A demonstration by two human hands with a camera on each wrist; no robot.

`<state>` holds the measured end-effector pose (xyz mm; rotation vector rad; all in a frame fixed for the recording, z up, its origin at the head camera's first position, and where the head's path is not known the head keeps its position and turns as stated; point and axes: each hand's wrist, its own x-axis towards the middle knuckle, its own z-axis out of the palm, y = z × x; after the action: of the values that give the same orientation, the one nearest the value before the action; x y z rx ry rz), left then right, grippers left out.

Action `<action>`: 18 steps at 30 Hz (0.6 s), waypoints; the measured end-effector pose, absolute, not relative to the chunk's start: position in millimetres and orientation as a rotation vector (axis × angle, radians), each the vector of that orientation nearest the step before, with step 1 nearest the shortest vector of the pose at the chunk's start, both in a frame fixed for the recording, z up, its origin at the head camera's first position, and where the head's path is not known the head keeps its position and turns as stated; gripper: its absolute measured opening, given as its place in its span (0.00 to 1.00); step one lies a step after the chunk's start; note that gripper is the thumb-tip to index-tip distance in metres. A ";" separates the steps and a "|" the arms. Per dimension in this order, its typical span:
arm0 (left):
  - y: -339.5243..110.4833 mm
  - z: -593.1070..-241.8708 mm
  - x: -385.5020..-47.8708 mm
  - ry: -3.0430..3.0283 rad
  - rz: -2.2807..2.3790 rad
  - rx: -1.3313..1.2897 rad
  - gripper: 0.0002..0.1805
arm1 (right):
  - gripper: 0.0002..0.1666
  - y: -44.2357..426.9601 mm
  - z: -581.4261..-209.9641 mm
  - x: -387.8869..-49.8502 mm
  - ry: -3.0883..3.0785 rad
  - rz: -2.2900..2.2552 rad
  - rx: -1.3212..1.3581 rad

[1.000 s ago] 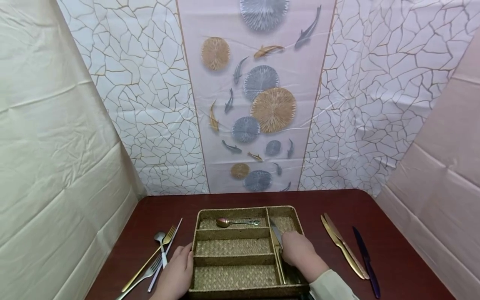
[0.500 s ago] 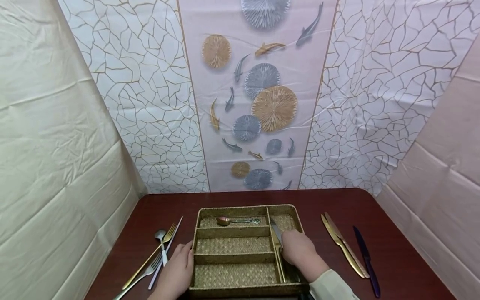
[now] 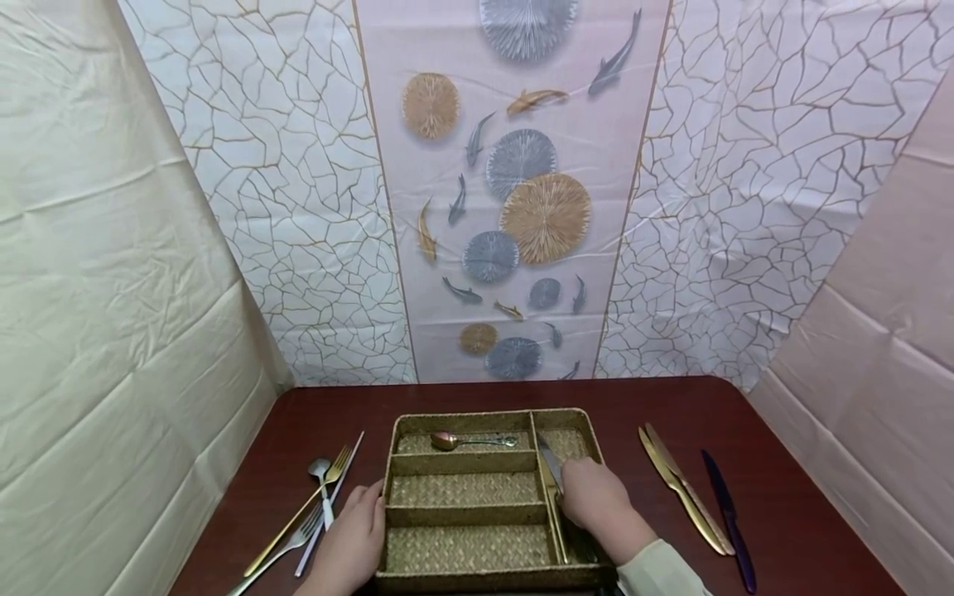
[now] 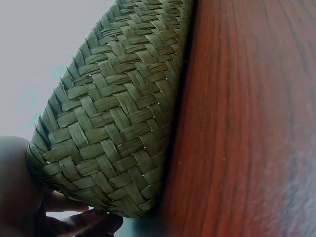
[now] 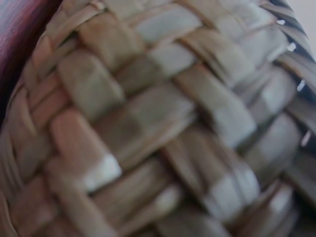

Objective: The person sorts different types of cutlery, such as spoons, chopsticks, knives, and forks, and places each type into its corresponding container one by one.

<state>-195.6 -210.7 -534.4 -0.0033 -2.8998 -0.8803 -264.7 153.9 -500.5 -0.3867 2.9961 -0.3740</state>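
In the head view my left hand (image 3: 350, 534) grips the left wall of a woven tray (image 3: 465, 548). The left wrist view has the thumb and fingers of that hand (image 4: 22, 187) around a corner of the tray (image 4: 108, 118). Inside the right-hand compartment, my right hand (image 3: 596, 501) holds a knife with a silver blade (image 3: 549, 458); the curled fingers hide its handle. A gold-coloured utensil (image 3: 556, 523) lies along the divider beside this hand. Woven wall (image 5: 158, 118) fills most of the right wrist view, which does not show the hand.
A reddish spoon (image 3: 445, 441) lies in the tray's top left compartment. Left of the tray are a gold fork (image 3: 298, 515), a silver fork (image 3: 296, 540), a white-handled spoon (image 3: 326, 507) and a thin utensil. To the right lie a gold knife (image 3: 681, 497), a pinkish knife and a purple knife (image 3: 730, 521).
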 end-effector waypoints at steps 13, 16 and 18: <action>-210.6 -533.7 -194.2 -2.874 -0.867 -0.026 0.21 | 0.21 156.6 -501.2 -264.8 3.073 -0.382 -0.391; -210.4 -533.8 -194.5 -2.872 -0.869 -0.028 0.21 | 0.25 158.6 -499.0 -264.1 3.087 -0.402 -0.407; -210.2 -534.1 -194.5 -2.870 -0.870 -0.028 0.21 | 0.28 160.3 -497.6 -263.6 3.080 -0.433 -0.419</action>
<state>-194.5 -210.2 -534.1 -0.0285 -2.8705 -0.8704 -263.6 160.3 -497.6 -0.4188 3.0800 -0.4335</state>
